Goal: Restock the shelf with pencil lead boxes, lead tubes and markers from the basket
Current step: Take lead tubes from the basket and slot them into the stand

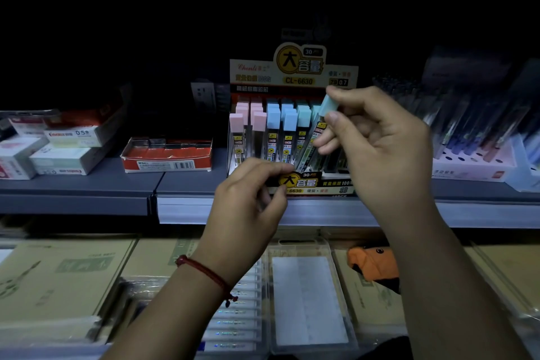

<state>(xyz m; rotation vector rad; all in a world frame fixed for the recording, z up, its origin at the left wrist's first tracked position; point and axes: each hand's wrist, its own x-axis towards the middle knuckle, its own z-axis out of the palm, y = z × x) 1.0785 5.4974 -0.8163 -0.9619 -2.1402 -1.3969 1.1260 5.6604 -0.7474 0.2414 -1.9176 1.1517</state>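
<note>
Shelf [87, 184], dim light. Centre: one cardboard display box [295, 79], marked CL-6630, with lead tubes standing in stepped rows. Five columns of caps show left of the right hand: two pink, two blue, one teal. The rows behind overlap, so no full tube count is possible. Right hand [380, 149] pinches one lead tube [328, 105] with a pale teal cap between thumb and fingers. The tube is tilted, its lower end down among the tubes at the box's right side, its cap leaning right. Left hand [248, 199] pinches the box's front lip between thumb and forefinger. A red cord bracelet [204, 272] is on that wrist. Left of the display box, apart from it: one open red tray [166, 158], contents dark and unclear. Far left: a stack of small boxes [70, 152], at least four, one marked 0.5. Right: one pink pen holder [473, 165] with many pens leaning in it, blurred, not countable. Lower shelf: brown paper-covered pads [58, 278], one clear case [306, 298] holding a white insert, one pack of white pens [233, 321], one orange object [371, 263].
</note>
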